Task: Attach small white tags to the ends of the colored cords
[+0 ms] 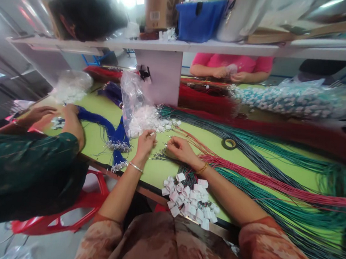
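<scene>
My left hand (146, 144) is closed in a pinch, with a small white plastic connector (152, 134) showing at its fingertips. Just to the right, my right hand (179, 148) has thumb and fingers pressed together on what looks like a wire, its metal tip showing by the fingertips; the rest is hidden. Red wires (236, 171) fan out behind and beside the right hand. Dark wire ends (160, 156) lie under it. White connectors (146, 120) spill from a clear plastic bag (130, 96) beyond my left hand. Wired white connectors (186, 197) are heaped below my right forearm.
Green wires (278, 190), grey wires (253, 154) and a tape roll (229, 143) lie to the right. Blue wire bundles (116, 136) lie left, near a co-worker's arms (71, 121). A shelf (197, 46) with a blue bin (199, 21) spans the back. Another person sits opposite.
</scene>
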`<state>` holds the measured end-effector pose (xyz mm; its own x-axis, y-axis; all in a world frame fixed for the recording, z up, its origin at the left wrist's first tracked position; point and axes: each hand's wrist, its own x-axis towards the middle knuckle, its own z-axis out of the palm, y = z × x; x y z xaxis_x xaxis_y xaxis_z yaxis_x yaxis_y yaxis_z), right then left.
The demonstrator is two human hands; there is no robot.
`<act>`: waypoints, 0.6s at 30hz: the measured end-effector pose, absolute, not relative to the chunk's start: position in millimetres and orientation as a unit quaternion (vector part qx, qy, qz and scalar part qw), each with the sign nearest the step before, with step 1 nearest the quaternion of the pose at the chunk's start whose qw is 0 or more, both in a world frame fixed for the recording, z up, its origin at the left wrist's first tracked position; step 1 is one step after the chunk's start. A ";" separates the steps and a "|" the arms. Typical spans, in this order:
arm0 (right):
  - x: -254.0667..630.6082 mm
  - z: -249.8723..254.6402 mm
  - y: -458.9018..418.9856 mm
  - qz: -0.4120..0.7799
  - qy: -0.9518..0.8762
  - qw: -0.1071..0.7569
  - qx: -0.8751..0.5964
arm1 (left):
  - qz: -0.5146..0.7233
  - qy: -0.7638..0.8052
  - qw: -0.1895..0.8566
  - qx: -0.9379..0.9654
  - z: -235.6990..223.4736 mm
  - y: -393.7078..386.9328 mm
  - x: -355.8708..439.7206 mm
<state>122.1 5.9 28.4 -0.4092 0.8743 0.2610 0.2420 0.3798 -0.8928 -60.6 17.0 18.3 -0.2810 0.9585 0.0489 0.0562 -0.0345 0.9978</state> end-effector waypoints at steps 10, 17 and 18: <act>126.7 25.7 6.5 0.395 -0.705 0.407 -0.426 | 0.574 0.369 0.698 0.217 25.9 -2.7 -21.6; 126.3 24.8 5.9 0.381 -0.711 0.386 -0.448 | 0.582 0.363 0.678 0.265 21.0 -7.9 -12.0; 126.5 24.3 5.4 0.376 -0.714 0.380 -0.452 | 0.589 0.370 0.663 0.278 19.0 -9.0 -10.7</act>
<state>126.5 5.4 24.3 -0.3031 0.9311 0.2028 0.3601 0.3089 -0.8803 -10.7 -9.0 19.0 0.0322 0.9861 -0.1632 -0.5751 0.1518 0.8039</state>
